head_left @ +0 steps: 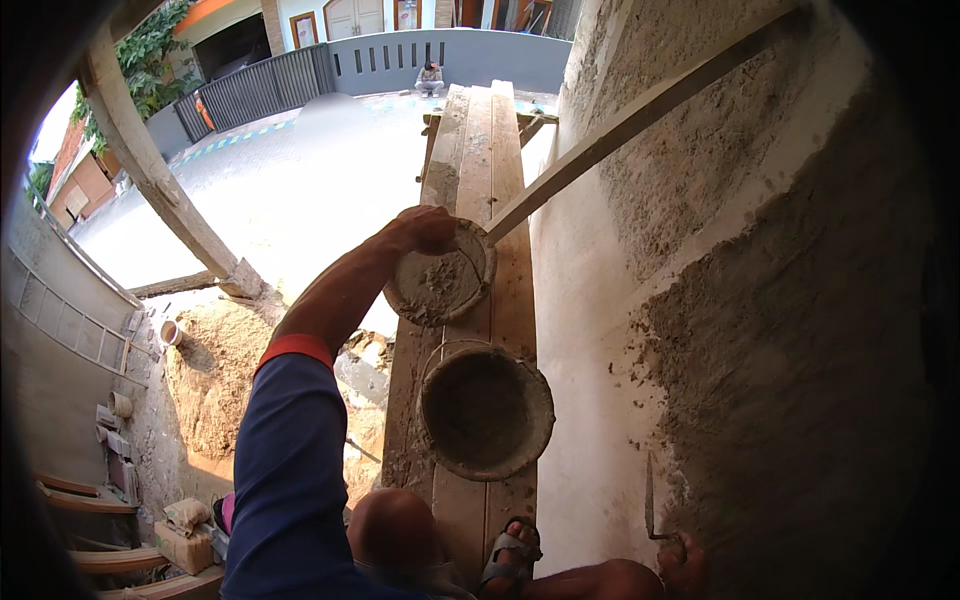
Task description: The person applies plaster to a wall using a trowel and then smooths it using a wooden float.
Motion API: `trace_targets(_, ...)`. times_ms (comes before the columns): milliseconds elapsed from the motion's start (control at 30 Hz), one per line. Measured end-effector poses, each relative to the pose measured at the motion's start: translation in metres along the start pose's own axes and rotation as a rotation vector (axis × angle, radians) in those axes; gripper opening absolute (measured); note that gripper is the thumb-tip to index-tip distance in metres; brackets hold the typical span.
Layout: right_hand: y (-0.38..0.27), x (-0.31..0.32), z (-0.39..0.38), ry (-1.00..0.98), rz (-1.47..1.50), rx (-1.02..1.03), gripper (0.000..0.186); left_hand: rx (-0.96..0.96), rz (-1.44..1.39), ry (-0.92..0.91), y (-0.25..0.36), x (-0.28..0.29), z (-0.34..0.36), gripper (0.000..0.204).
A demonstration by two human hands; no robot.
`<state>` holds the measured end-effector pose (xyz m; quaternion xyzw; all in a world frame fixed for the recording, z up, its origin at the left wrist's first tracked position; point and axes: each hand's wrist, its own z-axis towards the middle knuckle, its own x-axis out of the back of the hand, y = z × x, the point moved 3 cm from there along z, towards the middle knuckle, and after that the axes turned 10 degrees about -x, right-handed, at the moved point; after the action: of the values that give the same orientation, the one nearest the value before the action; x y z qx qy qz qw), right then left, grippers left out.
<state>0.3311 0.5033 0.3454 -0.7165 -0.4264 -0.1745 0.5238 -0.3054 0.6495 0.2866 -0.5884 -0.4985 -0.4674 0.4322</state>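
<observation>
My left hand [430, 230] is closed at the far rim of a round bucket [440, 316] with lumpy grey mortar [440, 278] in it. Whether the fingers grip the rim or the wire handle is hard to tell. Nearer to me stands a second bucket [540, 440], its inside dark and coated with mortar. Both are on the wooden planks [515, 300]. Low at the right, in shadow, my right hand [683, 570] grips a trowel [651, 500], its thin blade seen edge-on beside the wall.
The wall [590, 380] on my right bears rough wet plaster [770, 370]. A long wooden batten [640, 115] slants from the planks up across it. My sandalled foot [512, 555] is on the planks. Below left lie a sand heap [215, 365] and a ladder [75, 325]. A person [429, 78] sits far off.
</observation>
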Motion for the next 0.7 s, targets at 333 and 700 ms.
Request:
trace_targets(333,-0.025,-0.018,0.022,-0.154,-0.23,-0.068,0.035,0.037,-0.181,0.194,0.025,-0.036,-0.005,0.025)
trace_targets(700,-0.147,-0.095,0.093,-0.16,-0.393,0.273,0.041,1.3,-1.008,0.723,0.225,-0.307,-0.411,0.038)
